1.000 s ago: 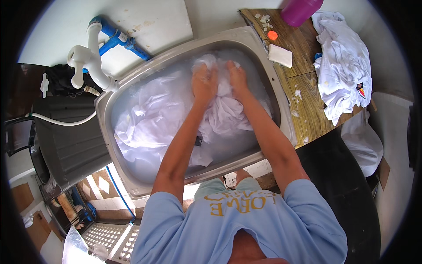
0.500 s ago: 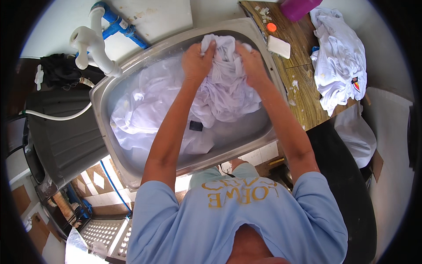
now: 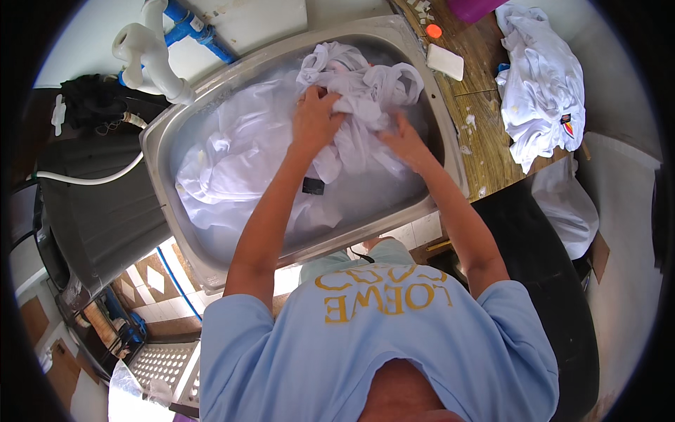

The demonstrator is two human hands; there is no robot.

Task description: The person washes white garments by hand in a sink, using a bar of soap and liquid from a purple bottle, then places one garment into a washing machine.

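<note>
A steel sink basin [image 3: 451, 133] holds cloudy water and soaked white clothes [image 3: 239, 155]. At its far right part, a bunched white garment [image 3: 365, 91] rises out of the water in loose folds. My left hand [image 3: 316, 121] is on the near left side of this bunch, fingers curled into the fabric. My right hand [image 3: 408, 144] is just right of the bunch, low over the water, with its fingers apart and nothing gripped. A small black patch [image 3: 313, 186] shows on the cloth near the basin's middle.
A white faucet [image 3: 151, 67] on blue pipes hangs over the far left rim. On the wooden counter [image 3: 478, 112] at right are a white soap bar [image 3: 445, 62], an orange cap [image 3: 434, 31], a purple container [image 3: 474, 7] and a crumpled white shirt [image 3: 541, 84].
Both hands have come down and nearer to me. The bunched garment, gripped from both sides before, now lies spread looser, and my right hand has let go of it.
</note>
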